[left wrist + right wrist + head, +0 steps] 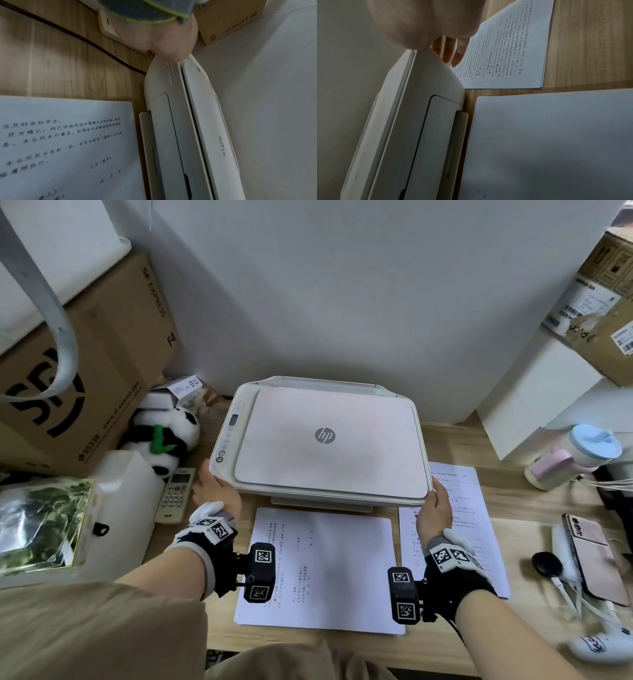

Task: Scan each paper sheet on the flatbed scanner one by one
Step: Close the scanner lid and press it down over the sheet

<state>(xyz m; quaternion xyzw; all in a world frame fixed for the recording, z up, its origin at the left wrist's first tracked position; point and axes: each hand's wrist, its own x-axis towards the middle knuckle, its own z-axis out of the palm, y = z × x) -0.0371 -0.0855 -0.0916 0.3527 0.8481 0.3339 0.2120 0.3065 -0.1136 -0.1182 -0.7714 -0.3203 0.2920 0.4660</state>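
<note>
Left hand [217, 491] cups the front-left corner of the scanner [325, 440], thumb on the upper edge; right hand [434, 513] grips the front-right corner, thumb on top. Right wrist view alone shows the right fingers [448, 54] curled under the body, above a printed stack [513, 47]; left wrist view shows only the heel of the left palm at the corner. Scanner lid shut, unit backed against the wall. Left: cardboard box [85, 371], plush panda [164, 436], remote control [176, 494] just beside the left hand. Front: single sheet [325, 570] on the desk [428, 645]. Right: tumbler [575, 457], phone [596, 563], cables.
</note>
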